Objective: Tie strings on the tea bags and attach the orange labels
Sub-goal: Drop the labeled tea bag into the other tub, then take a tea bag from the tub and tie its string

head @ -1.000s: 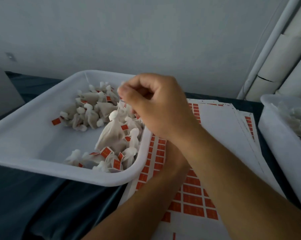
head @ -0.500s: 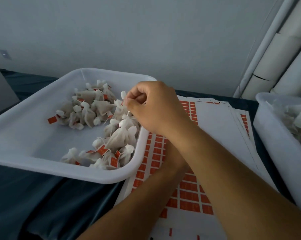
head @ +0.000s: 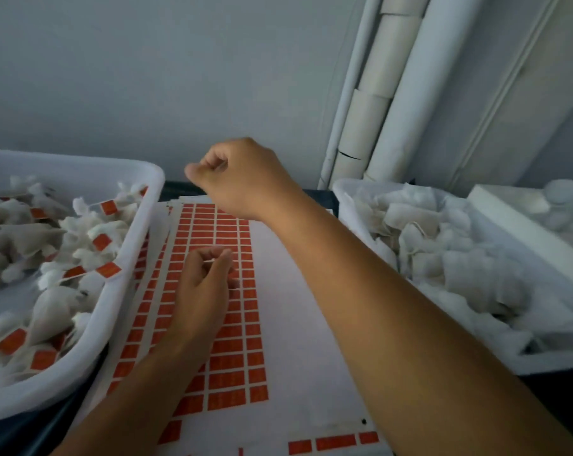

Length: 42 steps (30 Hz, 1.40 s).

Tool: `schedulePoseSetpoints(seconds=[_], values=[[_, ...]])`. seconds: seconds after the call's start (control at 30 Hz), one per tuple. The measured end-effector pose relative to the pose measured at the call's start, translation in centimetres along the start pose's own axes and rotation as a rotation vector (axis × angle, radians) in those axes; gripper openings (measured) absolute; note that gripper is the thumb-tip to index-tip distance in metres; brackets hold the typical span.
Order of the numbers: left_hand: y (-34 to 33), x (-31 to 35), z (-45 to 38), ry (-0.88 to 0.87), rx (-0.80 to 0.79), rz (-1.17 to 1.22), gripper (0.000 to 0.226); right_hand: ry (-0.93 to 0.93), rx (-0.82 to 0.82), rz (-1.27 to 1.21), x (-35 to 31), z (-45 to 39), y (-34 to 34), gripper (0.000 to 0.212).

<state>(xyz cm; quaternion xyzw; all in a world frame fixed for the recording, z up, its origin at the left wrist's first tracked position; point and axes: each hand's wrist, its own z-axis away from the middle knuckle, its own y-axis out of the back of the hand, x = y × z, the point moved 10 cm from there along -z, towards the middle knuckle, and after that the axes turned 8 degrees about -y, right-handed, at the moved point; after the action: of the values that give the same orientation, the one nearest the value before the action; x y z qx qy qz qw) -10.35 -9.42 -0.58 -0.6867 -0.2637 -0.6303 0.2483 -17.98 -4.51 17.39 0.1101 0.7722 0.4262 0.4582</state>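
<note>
My right hand point(head: 242, 179) hovers above the far end of the orange label sheet point(head: 232, 324), fingers curled into a loose fist with nothing visible in it. My left hand point(head: 201, 291) rests on the sheet's label rows, its fingers curled toward the thumb; blur hides whether they pinch anything. The white tray point(head: 127, 258) on the left holds several tied tea bags with orange labels point(head: 107, 269). Another white tray point(head: 344, 205) on the right is heaped with untied tea bags point(head: 459, 255).
White pipes point(head: 394, 93) run up the wall behind the right tray. A white box point(head: 522, 218) with a pale lump on it stands at the far right. Dark cloth point(head: 31, 432) covers the table under the trays.
My right hand let go of a tea bag over the left tray and pulled back right, above the sheet. The view swung right, showing my left hand and the right tray.
</note>
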Motion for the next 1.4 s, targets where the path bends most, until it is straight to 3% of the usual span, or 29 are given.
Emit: schedulePoseSetpoints(seconds=[0.17, 0.27, 0.4, 0.5, 0.57, 0.7, 0.8, 1.07, 1.17, 1.2, 1.4], values=[[0.0, -1.0, -0.6, -0.012, 0.018, -0.064, 0.020, -0.294, 0.266, 0.270, 10.0, -2.3, 8.7, 0.017], [0.0, -1.0, -0.6, -0.024, 0.022, -0.085, 0.018, -0.476, 0.283, 0.419, 16.9, -2.0, 12.0, 0.017], [0.0, -1.1, -0.6, -0.039, 0.021, -0.121, 0.017, -0.685, 0.196, 0.583, 24.1, 0.5, 14.3, 0.026], [-0.2, -1.2, -0.7, -0.044, 0.008, -0.116, 0.016, -0.792, 0.013, 0.653, 26.9, 2.4, 13.7, 0.016], [-0.5, -1.1, -0.7, -0.050, -0.006, -0.115, 0.015, -0.839, -0.098, 0.608, 28.1, 3.3, 12.7, 0.022], [-0.6, -0.9, -0.5, -0.057, -0.011, -0.111, 0.014, -0.894, -0.173, 0.461, 28.2, 4.2, 11.1, 0.037], [-0.4, -0.9, -0.4, -0.058, -0.020, -0.104, 0.015, -0.902, -0.214, 0.482, 27.6, 4.3, 10.4, 0.033], [-0.5, -0.8, -0.3, -0.058, -0.038, -0.090, 0.012, -0.822, -0.136, 0.801, 24.3, 3.9, 11.3, 0.015], [-0.5, -0.9, -0.3, -0.050, -0.042, -0.085, 0.012, -0.817, -0.128, 0.847, 23.4, 3.8, 11.7, 0.050], [-0.5, -0.8, -0.3, -0.053, -0.042, -0.085, 0.011, -0.814, -0.116, 0.872, 23.0, 3.7, 12.0, 0.053], [-0.7, -0.5, -0.1, -0.063, -0.051, -0.094, 0.008, -0.682, 0.009, 0.982, 18.4, 2.2, 13.9, 0.031]])
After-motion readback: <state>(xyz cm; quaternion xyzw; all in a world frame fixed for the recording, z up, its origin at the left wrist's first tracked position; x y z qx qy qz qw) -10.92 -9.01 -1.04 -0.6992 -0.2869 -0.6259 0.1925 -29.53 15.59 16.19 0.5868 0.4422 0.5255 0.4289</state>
